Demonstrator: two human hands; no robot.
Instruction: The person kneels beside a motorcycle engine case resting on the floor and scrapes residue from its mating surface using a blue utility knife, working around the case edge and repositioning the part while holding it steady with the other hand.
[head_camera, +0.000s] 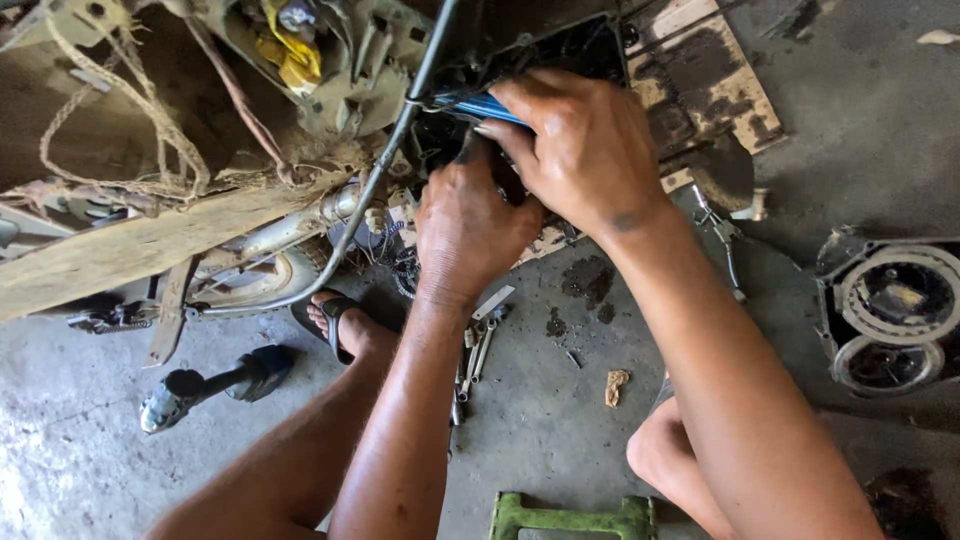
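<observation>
Both hands work at a greasy engine (560, 50) on a concrete floor (540, 400). The right hand (585, 150) is closed around a blue-handled tool (485, 107), its tip pointed into the dark engine opening; the left hand (470, 225) is curled tight just below it — whether it grips anything cannot be told. Wrenches (478, 350) lie loose under the left forearm. At right, a removed engine cover (890, 310) sits open side up, round housings showing inside — a power tool (215, 385) rests at left.

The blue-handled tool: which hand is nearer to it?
Right. The right hand grips the blue-handled tool at its handle; the left hand sits just below it, against the dark engine part.
</observation>
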